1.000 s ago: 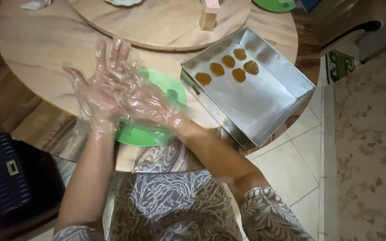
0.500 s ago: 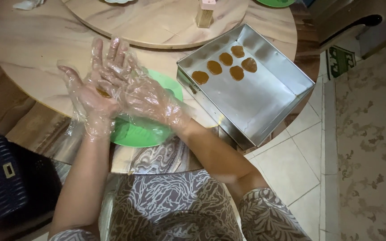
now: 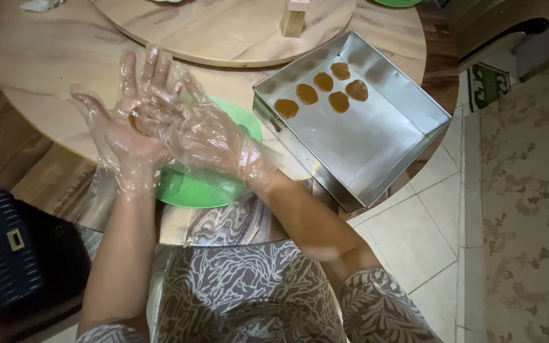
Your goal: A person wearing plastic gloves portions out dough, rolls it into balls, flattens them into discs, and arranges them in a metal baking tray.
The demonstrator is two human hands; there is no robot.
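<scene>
Both my hands wear loose clear plastic gloves. My left hand (image 3: pixel 119 136) lies palm up above a green plate (image 3: pixel 243 124). My right hand (image 3: pixel 208 140) presses flat across it, and a small brown piece of dough (image 3: pixel 133 122) shows between the two palms. To the right stands a square metal baking tray (image 3: pixel 376 136) at the table's edge, with several flat brown dough rounds (image 3: pixel 323 81) in its far corner.
The round wooden table (image 3: pixel 39 70) carries a raised turntable (image 3: pixel 223 32) with a small wooden holder (image 3: pixel 293 19) on it. A dark quilted bag (image 3: pixel 7 248) sits at lower left. Tiled floor and a patterned rug (image 3: pixel 528 209) lie to the right.
My hands stay pressed together over the green plate, shifting slightly against each other with the dough between them. The tray has not moved.
</scene>
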